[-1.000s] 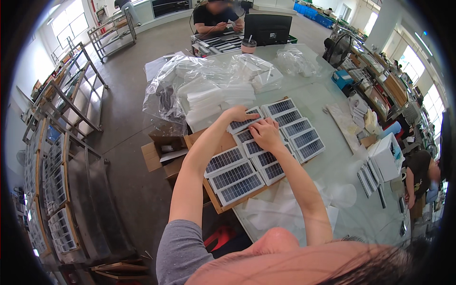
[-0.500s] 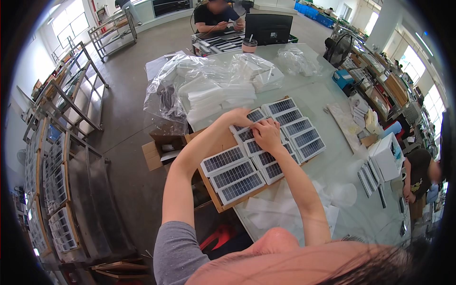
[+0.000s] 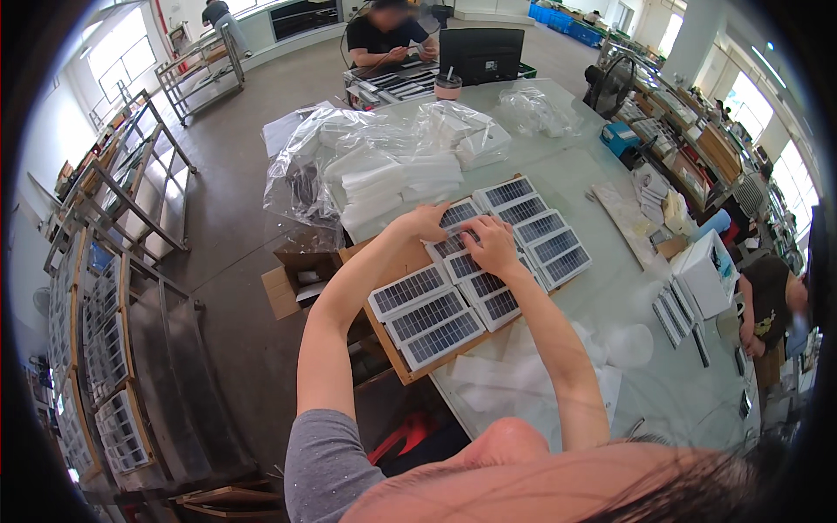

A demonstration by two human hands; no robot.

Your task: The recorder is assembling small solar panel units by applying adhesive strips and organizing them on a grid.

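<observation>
Several small solar panels with white frames and dark cells lie in rows on a wooden tray [image 3: 404, 370] at the table's edge. At the tray's far left part, my left hand [image 3: 425, 223] grips the left edge of a solar panel [image 3: 459, 212], its fingertips partly hidden. My right hand [image 3: 491, 244] is close beside it on the right, fingers bent down onto the same panel and covering part of the panels below. Nearer to me, a pair of panels [image 3: 433, 331] lies untouched. To the right, more panels [image 3: 558, 248] sit side by side.
Clear plastic bags [image 3: 305, 144] and stacked white foam sleeves [image 3: 375, 187] lie beyond the tray. An open cardboard box [image 3: 281, 292] stands left, below table height. Foam sheets [image 3: 497, 379] lie near my right forearm. A co-worker [image 3: 388, 39] sits behind a monitor [image 3: 481, 55].
My hands have drawn slightly apart, the left one shifting a little left and down. The panels lie as before, and the whole view has shifted slightly.
</observation>
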